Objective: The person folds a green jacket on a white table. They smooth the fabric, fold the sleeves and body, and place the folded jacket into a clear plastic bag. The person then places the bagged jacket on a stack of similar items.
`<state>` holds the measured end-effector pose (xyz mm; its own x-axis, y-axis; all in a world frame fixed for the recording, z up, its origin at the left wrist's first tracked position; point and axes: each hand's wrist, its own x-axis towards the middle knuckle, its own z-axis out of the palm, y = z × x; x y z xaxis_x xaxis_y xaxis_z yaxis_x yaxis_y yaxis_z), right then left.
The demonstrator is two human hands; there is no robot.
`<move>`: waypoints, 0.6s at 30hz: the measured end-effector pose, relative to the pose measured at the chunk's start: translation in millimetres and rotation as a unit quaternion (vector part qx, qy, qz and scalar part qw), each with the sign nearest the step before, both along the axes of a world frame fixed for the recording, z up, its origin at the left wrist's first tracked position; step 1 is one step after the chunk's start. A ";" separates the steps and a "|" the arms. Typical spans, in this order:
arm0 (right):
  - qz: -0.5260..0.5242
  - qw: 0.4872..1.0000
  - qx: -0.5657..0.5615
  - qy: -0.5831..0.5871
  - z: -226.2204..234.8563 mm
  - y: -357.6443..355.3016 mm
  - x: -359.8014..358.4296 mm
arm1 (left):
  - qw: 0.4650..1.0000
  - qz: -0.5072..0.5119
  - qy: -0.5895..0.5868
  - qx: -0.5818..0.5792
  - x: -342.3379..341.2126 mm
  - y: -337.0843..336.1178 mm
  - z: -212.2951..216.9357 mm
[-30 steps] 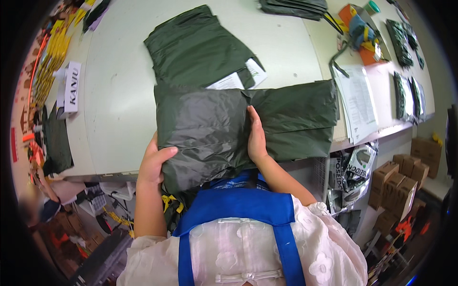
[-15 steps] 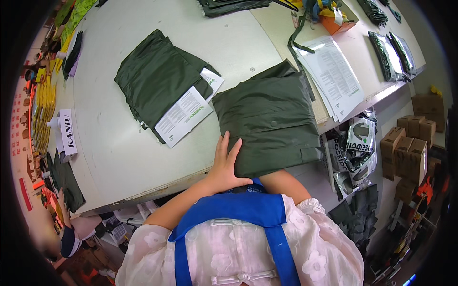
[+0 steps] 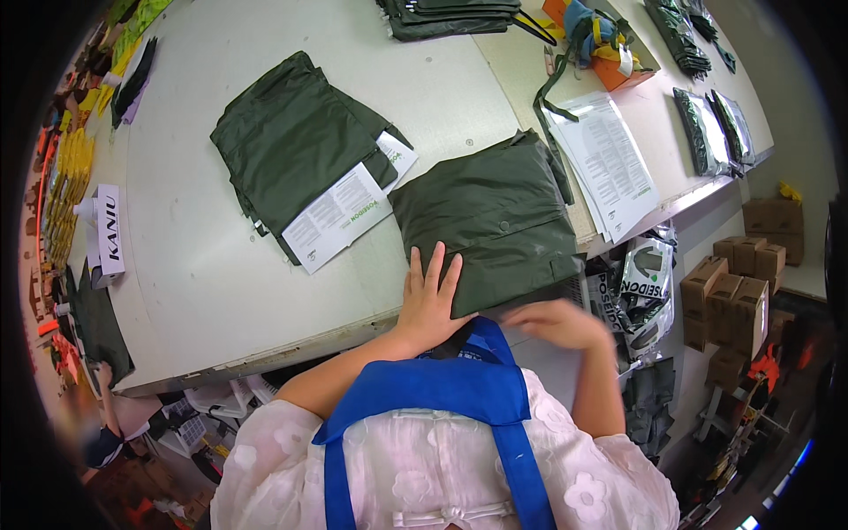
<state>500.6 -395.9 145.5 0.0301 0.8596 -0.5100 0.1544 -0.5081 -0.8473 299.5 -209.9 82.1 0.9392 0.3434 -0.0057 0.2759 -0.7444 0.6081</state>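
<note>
A folded dark green garment (image 3: 495, 212) with a snap button lies near the table's front edge, its near side reaching the edge. My left hand (image 3: 428, 300) rests on its near left corner, fingers spread and flat. Just off the garment's near right edge is my right hand (image 3: 561, 325), smeared by motion, so whether it holds anything cannot be made out. To the left lies another folded dark green garment stack (image 3: 291, 141), with white printed cards (image 3: 340, 216) sticking out from its lower right side.
Clear plastic sleeves with printed sheets (image 3: 605, 163) lie at right, beside an orange box (image 3: 623, 66) of straps. Packed pouches (image 3: 702, 132) sit farther right. Dark garments (image 3: 450, 18) lie at the far edge. Cardboard boxes (image 3: 724, 291) stand below. Another person's hand (image 3: 103, 375) shows at far left.
My right hand has come out from under the garment's near edge and moved right. The garment's near edge has dropped flatter, and my left hand's fingers have shifted slightly right on it.
</note>
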 end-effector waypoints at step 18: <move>-0.536 0.825 0.006 0.176 -84.2 23.4 -30.8 | 0.426 0.184 -0.193 -0.865 -36.6 47.9 -43.0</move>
<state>469.8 -372.4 61.3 0.6284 0.4397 -0.6417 -0.6361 -0.1845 -0.7493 262.9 -162.0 39.2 0.8693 0.2627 -0.4187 -0.1878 0.9591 0.2118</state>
